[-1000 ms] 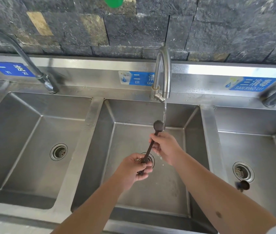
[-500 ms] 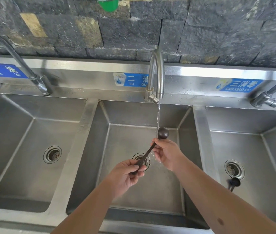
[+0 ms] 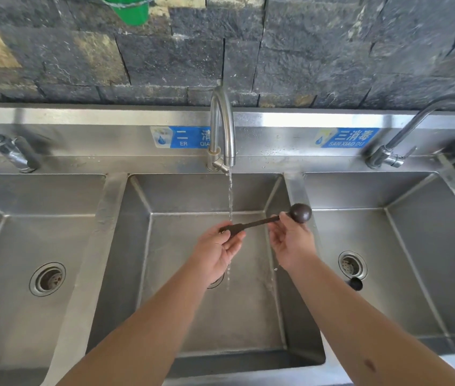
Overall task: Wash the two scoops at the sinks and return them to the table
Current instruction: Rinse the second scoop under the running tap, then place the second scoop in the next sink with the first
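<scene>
Two hands (image 3: 254, 246), round-bowled dark scoop (image 3: 270, 220)

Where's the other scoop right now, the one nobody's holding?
In the head view the second scoop lies on the floor of the right-hand sink, just below its drain and beside the person's right forearm.

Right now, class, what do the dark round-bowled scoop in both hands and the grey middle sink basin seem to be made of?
Dark round-bowled scoop: probably dark wood or plastic; matte brown, dull sheen.
Grey middle sink basin: stainless steel, brushed; grey, softly reflective, folded seams.
</scene>
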`<state>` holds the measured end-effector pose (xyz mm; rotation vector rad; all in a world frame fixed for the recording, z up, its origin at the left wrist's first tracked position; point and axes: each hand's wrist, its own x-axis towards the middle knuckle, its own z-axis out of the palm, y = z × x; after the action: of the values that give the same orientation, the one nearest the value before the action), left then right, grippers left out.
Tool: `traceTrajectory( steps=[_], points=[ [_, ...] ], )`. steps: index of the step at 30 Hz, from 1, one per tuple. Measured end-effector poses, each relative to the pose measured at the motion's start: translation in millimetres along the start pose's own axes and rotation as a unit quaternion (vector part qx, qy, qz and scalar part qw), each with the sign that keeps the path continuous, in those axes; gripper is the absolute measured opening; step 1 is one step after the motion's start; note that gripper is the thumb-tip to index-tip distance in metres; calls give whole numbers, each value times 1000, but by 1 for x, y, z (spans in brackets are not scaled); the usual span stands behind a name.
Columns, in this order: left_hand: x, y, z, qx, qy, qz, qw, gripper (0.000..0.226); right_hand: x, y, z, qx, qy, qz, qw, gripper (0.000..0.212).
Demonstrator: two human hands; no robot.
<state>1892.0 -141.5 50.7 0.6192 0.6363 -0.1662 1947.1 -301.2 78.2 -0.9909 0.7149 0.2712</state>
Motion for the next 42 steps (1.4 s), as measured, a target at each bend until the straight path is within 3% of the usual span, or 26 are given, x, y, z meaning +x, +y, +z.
traceTrajectory(
  steps=[4,6,8,10,12,13,15,17,19,21,32,36,42],
  points=[
    [9,-1,16,59,-10,33,998,36,-5,-15,-3,16,12,-56,998,8],
    [12,-3,16,165,-15,60,984,35,-8,-18,-3,-1,12,-92,996,8],
    [13,-5,12,340,-10,105,934,30,-12,-18,-2,-60,15,-128,990,6],
    [11,-8,8,486,-15,146,862,17,-14,-16,0,-137,17,-167,976,12],
    [7,-11,4,579,-36,160,799,9,-15,-12,3,-226,15,-207,952,22],
    [6,-13,0,597,-47,156,785,17,-15,-9,5,-265,14,-219,939,24],
    [0,-17,-7,583,-60,124,800,25,-13,-2,9,-319,4,-222,921,23],
    [-8,-19,-15,522,-73,64,848,26,-12,9,12,-357,-24,-198,913,20],
    [-17,-21,-21,442,-102,2,891,16,-12,23,9,-375,-53,-158,912,17],
    [-25,-22,-27,408,-126,-32,904,6,-13,34,2,-374,-57,-116,918,13],
    [-29,-72,15,393,-118,-93,907,13,-11,14,-73,-345,-47,-86,934,23],
    [-11,-116,68,444,-125,-90,883,14,11,-31,-123,-326,-12,-106,939,9],
    [25,-205,150,508,-107,-108,848,12,65,-105,-214,-357,-13,-61,932,20]
  ],
)
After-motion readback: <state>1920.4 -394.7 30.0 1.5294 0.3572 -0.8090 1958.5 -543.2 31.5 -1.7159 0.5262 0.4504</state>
